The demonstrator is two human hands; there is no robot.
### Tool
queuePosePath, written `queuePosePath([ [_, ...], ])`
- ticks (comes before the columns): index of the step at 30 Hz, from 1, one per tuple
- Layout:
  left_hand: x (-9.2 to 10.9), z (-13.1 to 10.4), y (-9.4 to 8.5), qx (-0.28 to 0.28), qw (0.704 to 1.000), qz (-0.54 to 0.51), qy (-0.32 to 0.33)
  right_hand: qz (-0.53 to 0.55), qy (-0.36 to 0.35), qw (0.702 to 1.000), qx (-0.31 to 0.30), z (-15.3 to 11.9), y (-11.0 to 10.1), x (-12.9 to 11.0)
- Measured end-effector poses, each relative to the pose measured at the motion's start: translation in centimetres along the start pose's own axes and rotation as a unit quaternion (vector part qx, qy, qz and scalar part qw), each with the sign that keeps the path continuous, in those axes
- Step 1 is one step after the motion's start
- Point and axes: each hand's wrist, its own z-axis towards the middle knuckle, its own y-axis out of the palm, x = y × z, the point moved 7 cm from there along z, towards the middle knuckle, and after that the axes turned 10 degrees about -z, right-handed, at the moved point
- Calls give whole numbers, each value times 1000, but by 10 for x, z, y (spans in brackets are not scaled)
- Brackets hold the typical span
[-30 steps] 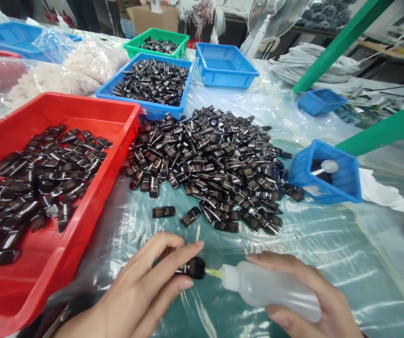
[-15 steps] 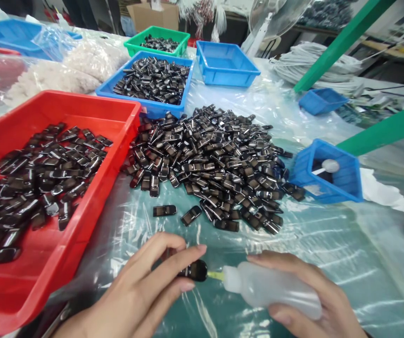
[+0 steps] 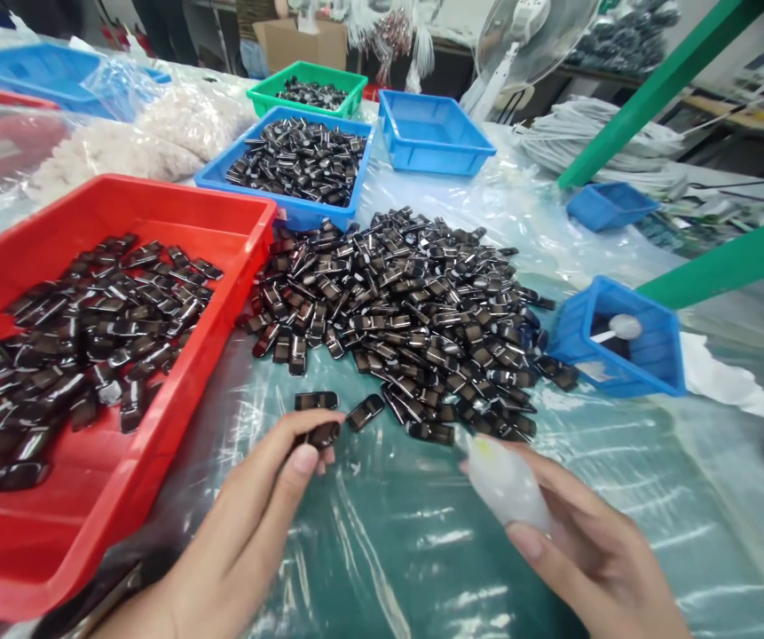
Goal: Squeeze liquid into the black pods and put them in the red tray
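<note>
Between the thumb and fingers of my left hand [image 3: 248, 506] is a small glossy dark plastic piece [image 3: 323, 435], its rounded end facing right. My right hand [image 3: 581, 532] is wrapped round a translucent white squeeze bottle [image 3: 508, 484]; its tip points up and left, apart from the piece. Two loose dark pieces lie just beyond my left fingers, one of them a single flat piece [image 3: 365, 412]. Beyond both hands spreads a large heap of like pieces [image 3: 408, 311] on the plastic-covered green table [image 3: 388, 541].
A red tray [image 3: 201, 355] with many dark pieces stands at left. Behind the heap are a filled blue tray [image 3: 315, 213], a green tray [image 3: 361, 84] and another blue tray [image 3: 438, 158]. At right are a small blue bin [image 3: 634, 377] and green posts [image 3: 720, 257].
My hands have moved apart, and the bottle's tip has left the end of the dark piece. My left hand has moved up and left with the piece; the bottle has tilted upward.
</note>
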Motion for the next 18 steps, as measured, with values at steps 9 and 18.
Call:
queuePosePath([
  [9, -3, 0, -4, 51, 991, -98, -70, -11, 76, 976, 204, -7, -1, 11],
  [18, -2, -4, 0, -16, 997, -66, -46, -11, 45, 980, 196, 3, 5, 1],
])
